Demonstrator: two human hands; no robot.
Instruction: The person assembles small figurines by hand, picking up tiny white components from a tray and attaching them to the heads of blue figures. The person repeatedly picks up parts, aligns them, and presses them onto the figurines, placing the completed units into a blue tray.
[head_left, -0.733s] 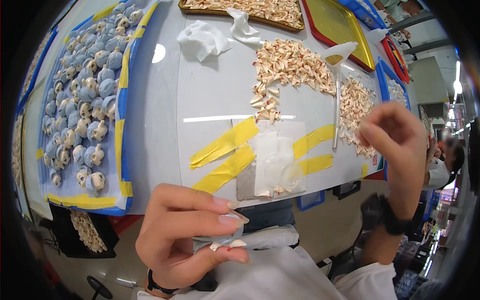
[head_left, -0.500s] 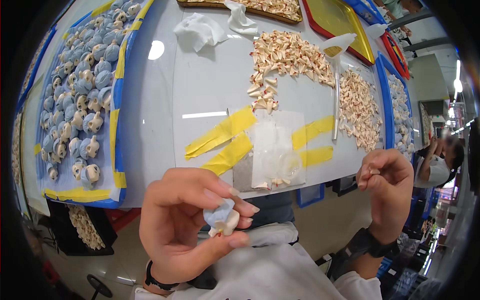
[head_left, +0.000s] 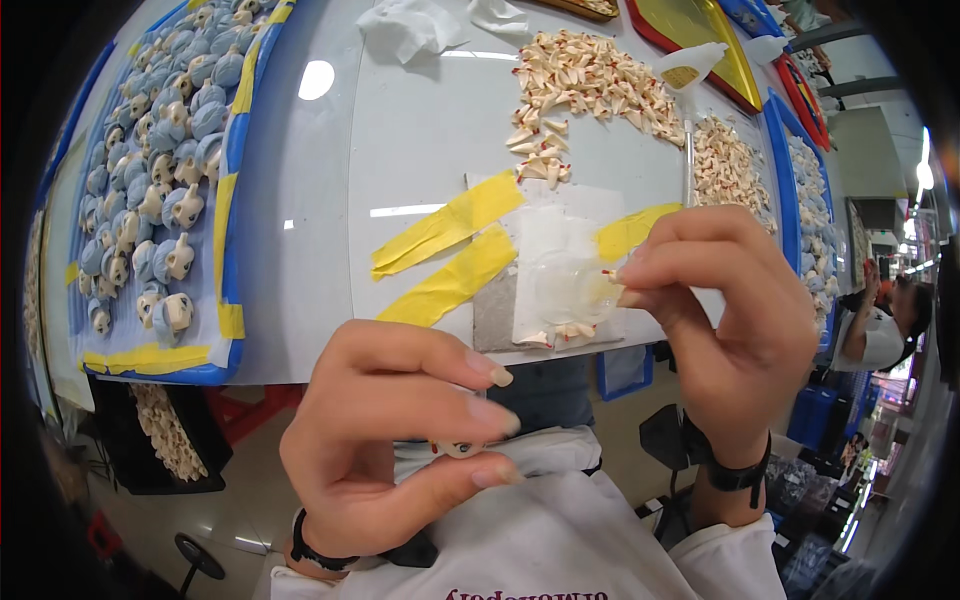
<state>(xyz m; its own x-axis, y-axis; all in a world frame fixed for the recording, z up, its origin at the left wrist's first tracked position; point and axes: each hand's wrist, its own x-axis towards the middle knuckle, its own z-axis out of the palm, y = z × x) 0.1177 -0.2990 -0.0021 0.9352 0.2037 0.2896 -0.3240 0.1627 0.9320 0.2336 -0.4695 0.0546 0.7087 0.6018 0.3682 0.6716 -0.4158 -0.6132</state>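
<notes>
My left hand (head_left: pixel 385 430) is closed around a small doll head (head_left: pixel 458 449). Its pale face shows between fingers and thumb; the rest is hidden behind the fingers. My right hand (head_left: pixel 725 290) pinches a tiny cream piece with a red tip (head_left: pixel 610 273), beside a transparent round dish (head_left: pixel 575 292). That dish sits on a white sheet over a grey board (head_left: pixel 493 315) at the table's near edge, held by yellow tape (head_left: pixel 450 225). A few similar pieces (head_left: pixel 572 331) lie at the board's front edge. Beyond it spreads a pile of red-tipped cream pieces (head_left: pixel 590 90).
At left, a blue tray (head_left: pixel 232 250) holds many blue-haired doll heads. Crumpled white tissues (head_left: pixel 410 28), a white squeeze bottle (head_left: pixel 690 65) and a gold tray with red rim (head_left: pixel 690 40) lie farther back. Another blue tray (head_left: pixel 790 190) stands at right, near a co-worker (head_left: pixel 880 320).
My right hand has moved left and inward to the transparent dish, with the red-tipped piece in its fingers. My left hand has turned the doll head, so its face now shows.
</notes>
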